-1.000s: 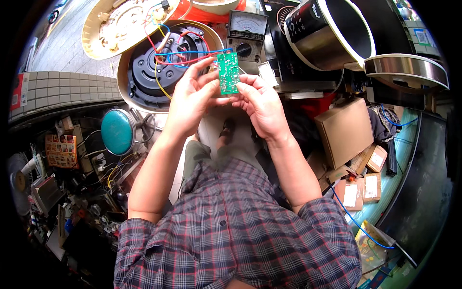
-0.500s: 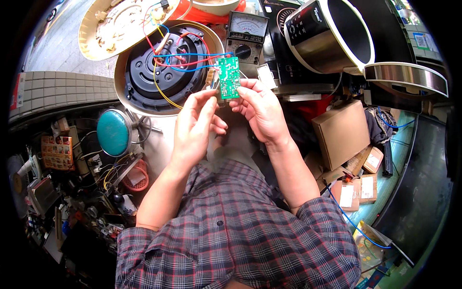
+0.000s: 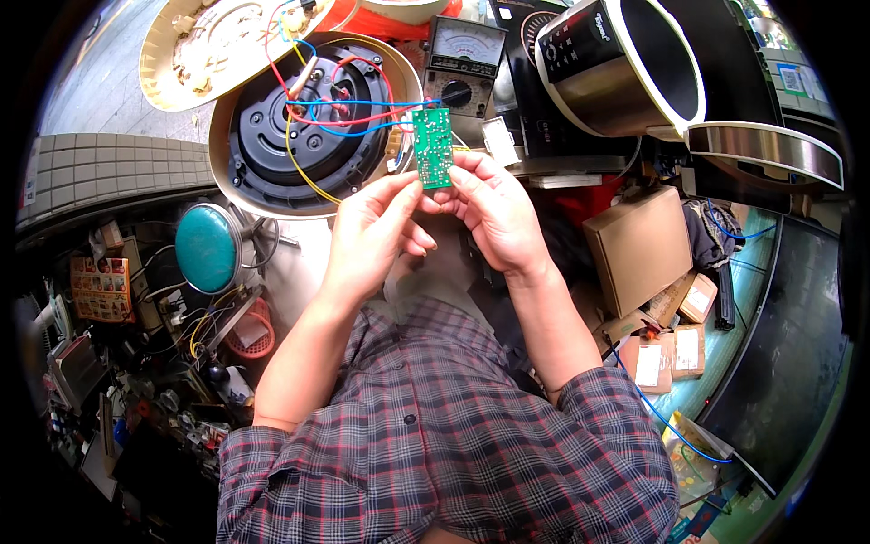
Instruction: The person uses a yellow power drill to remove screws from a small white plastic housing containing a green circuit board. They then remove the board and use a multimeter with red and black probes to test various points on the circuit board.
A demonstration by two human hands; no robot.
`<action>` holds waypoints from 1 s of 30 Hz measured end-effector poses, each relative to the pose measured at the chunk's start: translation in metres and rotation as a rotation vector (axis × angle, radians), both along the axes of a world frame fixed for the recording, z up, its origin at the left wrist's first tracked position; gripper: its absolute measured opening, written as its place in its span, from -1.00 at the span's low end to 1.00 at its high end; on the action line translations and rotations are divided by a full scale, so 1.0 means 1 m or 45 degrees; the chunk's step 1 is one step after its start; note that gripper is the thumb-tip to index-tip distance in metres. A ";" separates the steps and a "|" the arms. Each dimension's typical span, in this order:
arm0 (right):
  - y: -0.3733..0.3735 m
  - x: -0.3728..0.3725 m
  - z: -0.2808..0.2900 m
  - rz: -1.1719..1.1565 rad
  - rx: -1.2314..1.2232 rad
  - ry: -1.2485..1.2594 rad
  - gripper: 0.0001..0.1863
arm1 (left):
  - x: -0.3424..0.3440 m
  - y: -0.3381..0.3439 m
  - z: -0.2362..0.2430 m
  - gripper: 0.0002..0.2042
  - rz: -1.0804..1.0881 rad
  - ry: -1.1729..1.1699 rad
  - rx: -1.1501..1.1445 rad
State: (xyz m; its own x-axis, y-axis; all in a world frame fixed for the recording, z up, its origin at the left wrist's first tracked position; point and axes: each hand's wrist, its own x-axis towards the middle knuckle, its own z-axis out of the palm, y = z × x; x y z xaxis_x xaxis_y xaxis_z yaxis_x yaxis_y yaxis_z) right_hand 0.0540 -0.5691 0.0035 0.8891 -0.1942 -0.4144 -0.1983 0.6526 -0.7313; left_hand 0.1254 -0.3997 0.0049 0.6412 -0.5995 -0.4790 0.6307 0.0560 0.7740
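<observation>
A small green circuit board (image 3: pixel 433 145) is held up between my hands, its soldered side facing me. My right hand (image 3: pixel 492 207) pinches its lower right edge between thumb and fingers. At the lower left corner, the thumb and forefinger of my left hand (image 3: pixel 376 227) close on the board's edge, other fingers curled. Red and blue wires (image 3: pixel 362 121) run from the board's top left to a round black appliance base (image 3: pixel 308 127) seated in a cream housing (image 3: pixel 223 186). Behind the board stands an analog multimeter (image 3: pixel 462 68) with a dial and needle scale.
A cream cover (image 3: pixel 163 68) lies at the far left. To the right, a steel-and-black pot (image 3: pixel 603 77) rests on its side near a black cooktop (image 3: pixel 562 136). Below are cardboard boxes (image 3: pixel 639 254); a green round stool (image 3: pixel 208 247) stands at left amid clutter.
My left hand has moved right and up to the board's lower left corner, where its fingertips now meet the edge. The right hand keeps its pinch.
</observation>
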 end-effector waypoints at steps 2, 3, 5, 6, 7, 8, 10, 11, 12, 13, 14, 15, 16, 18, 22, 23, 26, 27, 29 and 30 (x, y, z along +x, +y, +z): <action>0.000 0.000 -0.001 0.001 -0.007 0.001 -0.71 | -0.001 0.000 -0.001 -0.71 0.007 0.003 -0.007; 0.001 0.000 0.000 0.001 -0.010 0.002 -0.72 | -0.002 0.000 -0.002 -0.71 0.015 0.005 -0.012; 0.000 0.000 -0.001 0.002 -0.044 0.010 -0.72 | -0.002 -0.001 -0.003 -0.71 0.019 0.025 -0.036; -0.001 -0.002 -0.004 0.001 -0.075 0.017 -0.72 | -0.002 -0.001 -0.004 -0.71 0.017 0.041 -0.054; -0.002 -0.003 -0.006 0.001 -0.107 0.023 -0.72 | -0.002 -0.001 -0.005 -0.71 0.014 0.058 -0.073; -0.001 -0.003 -0.006 0.000 -0.121 0.029 -0.72 | -0.003 -0.002 -0.006 -0.71 0.029 0.080 -0.093; -0.001 -0.003 -0.007 -0.001 -0.150 0.040 -0.72 | -0.006 -0.004 -0.009 -0.72 0.059 0.124 -0.133; -0.001 -0.003 -0.007 0.006 -0.185 0.046 -0.72 | -0.006 -0.005 -0.009 -0.71 0.069 0.149 -0.144; 0.000 -0.003 -0.007 0.014 -0.220 0.051 -0.73 | -0.007 -0.005 -0.009 -0.71 0.078 0.175 -0.156; 0.000 -0.003 -0.007 0.021 -0.255 0.057 -0.73 | -0.007 -0.006 -0.010 -0.70 0.087 0.201 -0.168; 0.000 -0.003 -0.007 0.022 -0.235 0.049 -0.73 | -0.007 -0.006 -0.011 -0.71 0.098 0.201 -0.178; 0.000 -0.003 -0.007 0.022 -0.215 0.042 -0.73 | -0.007 -0.006 -0.012 -0.71 0.108 0.201 -0.188; 0.000 -0.003 -0.007 0.022 -0.195 0.035 -0.73 | -0.008 -0.006 -0.012 -0.71 0.118 0.202 -0.199; 0.001 -0.003 -0.006 -0.008 -0.128 0.028 -0.73 | -0.008 -0.008 -0.010 -0.71 0.158 0.217 -0.199; 0.001 -0.001 -0.007 -0.032 -0.018 0.006 -0.71 | -0.009 -0.007 -0.010 -0.70 0.193 0.213 -0.226; 0.001 0.000 -0.007 -0.037 -0.003 0.010 -0.71 | -0.009 -0.008 -0.010 -0.70 0.194 0.219 -0.232; 0.001 0.001 -0.006 -0.045 0.051 0.014 -0.69 | -0.009 -0.008 -0.010 -0.71 0.200 0.234 -0.246; 0.000 0.002 -0.005 -0.046 0.075 0.013 -0.69 | -0.009 -0.009 -0.008 -0.71 0.201 0.238 -0.246; 0.000 0.003 -0.003 -0.046 0.113 0.007 -0.69 | -0.008 -0.009 -0.006 -0.71 0.205 0.245 -0.247; -0.001 0.003 -0.002 -0.045 0.125 0.003 -0.69 | -0.008 -0.010 -0.005 -0.71 0.206 0.248 -0.247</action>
State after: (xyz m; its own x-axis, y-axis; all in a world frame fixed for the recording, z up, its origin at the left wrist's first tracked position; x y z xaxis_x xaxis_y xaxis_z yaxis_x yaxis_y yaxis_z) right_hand 0.0571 -0.5696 0.0012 0.8815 -0.1838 -0.4350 -0.1756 0.7275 -0.6632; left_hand 0.1176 -0.4093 -0.0003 0.6430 -0.5894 -0.4890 0.7370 0.3026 0.6044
